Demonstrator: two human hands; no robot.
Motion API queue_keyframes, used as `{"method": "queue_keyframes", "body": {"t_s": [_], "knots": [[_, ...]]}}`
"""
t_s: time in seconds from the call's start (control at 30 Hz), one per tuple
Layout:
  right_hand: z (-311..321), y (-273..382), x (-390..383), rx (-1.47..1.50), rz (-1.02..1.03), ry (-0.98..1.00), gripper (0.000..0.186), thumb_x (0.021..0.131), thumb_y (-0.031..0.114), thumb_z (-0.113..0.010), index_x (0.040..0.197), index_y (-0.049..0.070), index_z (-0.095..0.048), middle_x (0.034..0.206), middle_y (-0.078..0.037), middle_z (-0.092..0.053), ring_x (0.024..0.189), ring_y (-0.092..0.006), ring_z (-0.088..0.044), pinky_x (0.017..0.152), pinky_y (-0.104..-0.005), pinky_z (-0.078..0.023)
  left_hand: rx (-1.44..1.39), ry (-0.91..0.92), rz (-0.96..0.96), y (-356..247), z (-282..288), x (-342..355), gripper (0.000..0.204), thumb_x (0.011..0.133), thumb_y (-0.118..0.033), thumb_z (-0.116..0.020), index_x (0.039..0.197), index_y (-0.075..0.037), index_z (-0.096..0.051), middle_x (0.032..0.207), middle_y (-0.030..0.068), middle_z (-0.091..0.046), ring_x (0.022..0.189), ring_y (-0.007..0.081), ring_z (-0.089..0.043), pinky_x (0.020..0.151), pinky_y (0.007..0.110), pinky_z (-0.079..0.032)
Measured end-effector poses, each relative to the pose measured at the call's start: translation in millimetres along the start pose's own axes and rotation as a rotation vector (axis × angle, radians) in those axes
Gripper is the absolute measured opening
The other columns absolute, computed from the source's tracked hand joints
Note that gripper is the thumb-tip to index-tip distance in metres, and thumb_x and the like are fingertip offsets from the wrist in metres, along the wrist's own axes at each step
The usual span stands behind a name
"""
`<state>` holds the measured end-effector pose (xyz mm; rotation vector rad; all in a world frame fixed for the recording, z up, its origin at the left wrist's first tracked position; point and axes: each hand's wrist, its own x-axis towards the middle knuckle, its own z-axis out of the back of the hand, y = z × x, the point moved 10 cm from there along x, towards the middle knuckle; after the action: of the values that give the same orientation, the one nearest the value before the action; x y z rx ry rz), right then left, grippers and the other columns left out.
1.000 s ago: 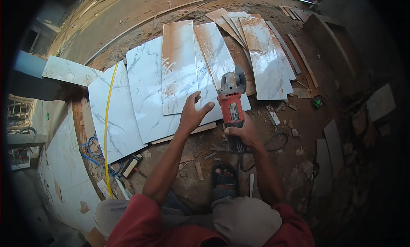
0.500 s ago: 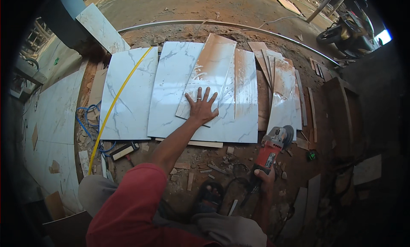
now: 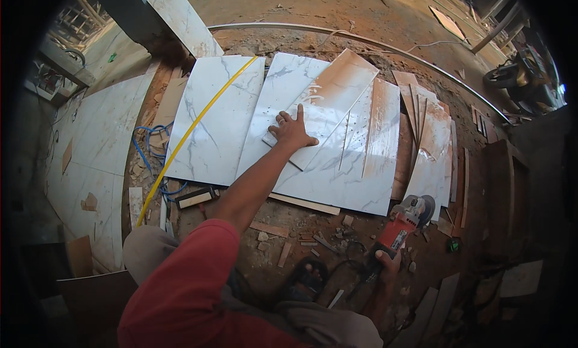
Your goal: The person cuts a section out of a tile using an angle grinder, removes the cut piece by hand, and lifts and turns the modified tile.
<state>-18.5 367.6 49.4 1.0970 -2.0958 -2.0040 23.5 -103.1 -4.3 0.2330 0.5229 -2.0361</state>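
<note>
My left hand (image 3: 291, 133) presses down on a narrow marble-patterned tile strip (image 3: 337, 83) smeared with reddish mud. Its thumb and index finger are spread; the other fingers bend slightly near the strip's left edge. Beneath the strip, lying aslant, is a large white tile (image 3: 367, 188) with grey veins and a muddy band. My right hand (image 3: 388, 261), low on the right, is closed around the handle of a red and black angle grinder (image 3: 397, 230). The grinder's disc points up and away, beside the right-hand stack of tile pieces (image 3: 424, 173). Whether the disc spins cannot be told.
Another white tile (image 3: 208, 131) lies left, crossed by a yellow hose (image 3: 198, 119). Blue cord (image 3: 144, 149) and a black-and-cream tool (image 3: 195, 197) are beside it. Tile scraps (image 3: 271, 229) litter the dirt by my feet. A motorbike (image 3: 524, 80) stands far right.
The tile strip has turned clockwise on the large tile under my left hand, whose fingers are less spread. The grinder stays in my right hand. The whole view has shifted and tilted.
</note>
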Motion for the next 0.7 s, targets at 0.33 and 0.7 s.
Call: {"method": "queue_keyframes", "body": {"t_s": [0.33, 0.7], "knots": [[-30.8, 28.0, -1.8, 0.012, 0.076, -0.02, 0.062, 0.07, 0.018, -0.078, 0.121, 0.0, -0.049, 0.088, -0.011, -0.064, 0.07, -0.0237, -0.068, 0.062, -0.0352, -0.057, -0.167, -0.004, 0.204, -3.1, -15.8, -12.2, 0.127, 0.054, -0.052, -0.093, 0.151, -0.008, -0.024, 0.143, 0.0253, -0.039, 0.135, 0.0415, -0.038, 0.106, 0.054, -0.033], [-36.8, 36.8, -14.8, 0.003, 0.103, -0.021, 0.082, 0.065, 0.019, -0.081, 0.135, -0.001, -0.042, 0.09, -0.007, -0.061, 0.07, -0.02, -0.065, 0.062, -0.0326, -0.055, -0.821, -0.092, 0.177, 61.0, -16.5, 24.0, 0.057, 0.079, -0.034, -0.078, 0.122, -0.002, -0.059, 0.119, 0.0193, -0.067, 0.112, 0.0329, -0.064, 0.093, 0.042, -0.051]]}}
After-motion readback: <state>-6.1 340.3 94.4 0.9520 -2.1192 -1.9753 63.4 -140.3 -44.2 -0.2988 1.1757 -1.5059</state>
